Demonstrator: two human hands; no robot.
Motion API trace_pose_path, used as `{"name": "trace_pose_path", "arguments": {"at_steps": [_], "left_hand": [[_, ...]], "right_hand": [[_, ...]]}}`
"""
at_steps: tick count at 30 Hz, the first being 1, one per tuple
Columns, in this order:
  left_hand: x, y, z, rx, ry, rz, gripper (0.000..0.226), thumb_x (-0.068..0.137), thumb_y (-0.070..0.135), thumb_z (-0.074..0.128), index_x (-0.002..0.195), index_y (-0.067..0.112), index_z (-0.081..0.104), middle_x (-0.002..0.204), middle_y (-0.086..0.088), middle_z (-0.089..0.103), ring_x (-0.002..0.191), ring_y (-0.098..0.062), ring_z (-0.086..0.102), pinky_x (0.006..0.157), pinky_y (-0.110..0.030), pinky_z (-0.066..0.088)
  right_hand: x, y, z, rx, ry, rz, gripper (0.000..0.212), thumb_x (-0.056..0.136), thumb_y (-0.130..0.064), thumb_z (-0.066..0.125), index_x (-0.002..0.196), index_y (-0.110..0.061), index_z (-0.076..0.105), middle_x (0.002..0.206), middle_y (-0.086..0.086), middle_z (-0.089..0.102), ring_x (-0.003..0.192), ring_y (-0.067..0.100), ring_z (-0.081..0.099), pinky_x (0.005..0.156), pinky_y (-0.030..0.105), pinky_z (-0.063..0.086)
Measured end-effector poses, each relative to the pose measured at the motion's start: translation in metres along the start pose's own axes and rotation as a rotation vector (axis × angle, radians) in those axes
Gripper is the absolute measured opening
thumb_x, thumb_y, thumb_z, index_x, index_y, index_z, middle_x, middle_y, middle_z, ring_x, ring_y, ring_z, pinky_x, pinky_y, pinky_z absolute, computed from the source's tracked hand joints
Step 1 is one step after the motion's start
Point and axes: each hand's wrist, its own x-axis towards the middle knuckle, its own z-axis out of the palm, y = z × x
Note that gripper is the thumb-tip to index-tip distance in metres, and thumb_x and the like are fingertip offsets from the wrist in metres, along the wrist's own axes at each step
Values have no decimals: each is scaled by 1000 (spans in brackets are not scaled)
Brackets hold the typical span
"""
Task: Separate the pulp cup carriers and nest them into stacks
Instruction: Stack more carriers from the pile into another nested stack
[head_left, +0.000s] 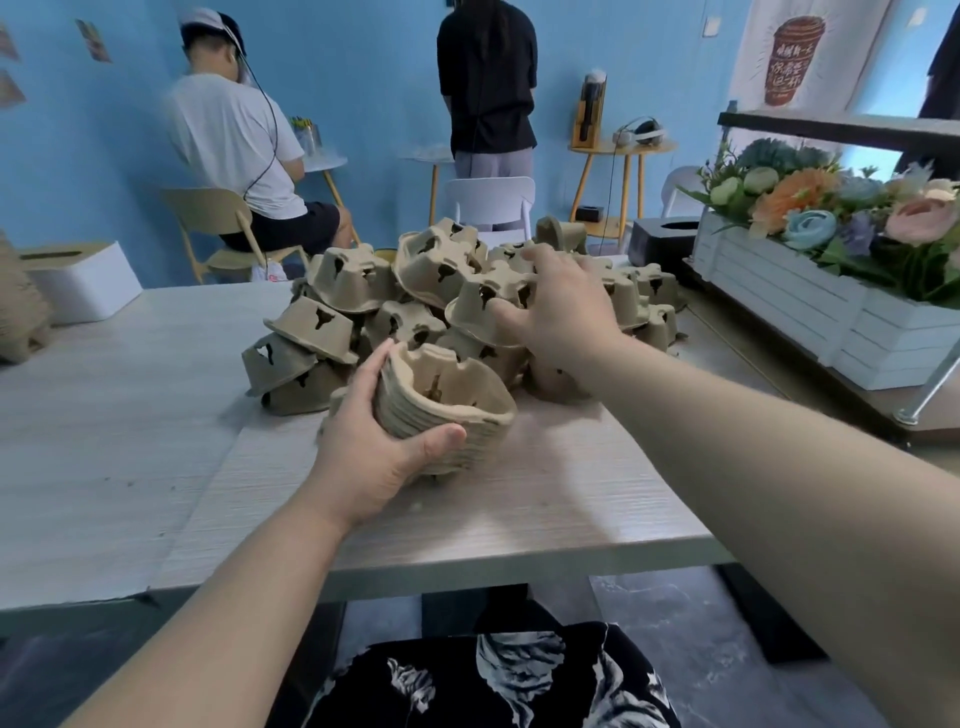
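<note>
**Hands at the carrier pile**

Nearest: a lap in black cloth with a pale flower print (498, 680), seen below the table edge. Both bare forearms reach forward over the pale wood-grain table (130, 415).

Left hand (374, 447) grips a nested stack of carriers (447, 410), open side up and tilted a little to the right. Thumb curls across the near wall, fingers wrap the far left side. Ribbed edges show several carriers in the stack; its bottom seems to be touching the table, though the hand hides part of it.

Right hand (561, 306) lies on the pile just behind, fingers spread and bent over one upturned carrier (488, 312), thumb against its near side. Whether it is lifted clear of the rest I cannot tell.

The loose pile of carriers (363, 291) fills the table's middle, most lying bottom up, tumbled over each other.

Far left edge: another tall stack (21, 301), beside a white tissue box (83, 280). Right: a white planter of flowers (831, 275) and a dark tissue box (665, 239).

Beyond: a seated person in a white shirt (234, 145) and a standing person in black (488, 78), both facing the blue wall (363, 78).
</note>
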Motion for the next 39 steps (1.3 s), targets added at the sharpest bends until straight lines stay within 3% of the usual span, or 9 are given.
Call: {"name": "trace_pose_path", "arguments": {"at_steps": [6,10,16,19,22,25,31,36,39], "left_hand": [[0,0,1,4,5,1,120,41,64,84,146,44,29,143,15,46,131,-4,45,114,-38,38],[0,-1,1,11,14,1,115,42,63,83,143,48,30,143,16,46,131,-3,45,115,-38,36],[0,-1,0,6,11,2,120,42,63,84,147,42,30,142,15,48,130,-4,47,114,-39,38],[0,1,1,-3,-1,-8,122,41,61,84,148,39,29,141,13,49,129,-5,48,113,-39,39],[0,2,1,-13,-10,-7,125,41,64,86,149,38,28,141,12,50,130,-6,49,113,-42,40],[-3,1,1,-7,-1,1,132,37,75,84,150,36,28,143,11,49,130,-6,49,112,-42,40],[-8,0,2,-25,9,1,133,39,72,85,151,33,27,144,10,49,131,-7,48,112,-42,40],[-6,1,3,-13,8,-1,131,39,70,86,151,34,28,143,13,49,132,-6,47,113,-42,39],[-6,1,3,-16,4,-2,133,37,74,85,150,35,28,144,13,49,132,-6,47,113,-42,39]], "right_hand": [[20,-9,6,-95,-110,-29,58,87,-42,58,135,-16,41,128,5,56,127,29,35,95,35,35],[19,-10,4,-56,-33,-76,56,87,-37,59,137,-20,41,126,8,55,119,30,39,98,35,32],[-3,-19,-21,365,132,-70,59,85,-35,67,138,-31,40,119,-1,55,106,18,51,90,30,42],[-29,-28,-28,606,96,-15,42,87,-35,66,125,-31,49,93,2,60,84,20,59,76,32,52],[-55,-31,-19,761,2,38,29,89,-33,64,115,-26,52,88,3,63,81,16,63,78,39,56],[-74,-23,-7,811,-84,48,21,89,-26,64,105,-21,52,90,-4,61,77,-1,60,75,32,55],[-84,5,-8,529,-9,62,28,82,-23,68,102,-21,50,106,0,58,90,8,58,79,34,52],[-91,11,-13,375,30,-143,78,80,-15,72,142,-36,29,114,-17,49,90,-1,51,81,21,46],[-91,13,-14,218,59,-189,79,81,-20,72,146,-33,29,115,-8,49,94,8,47,80,24,41]]}}
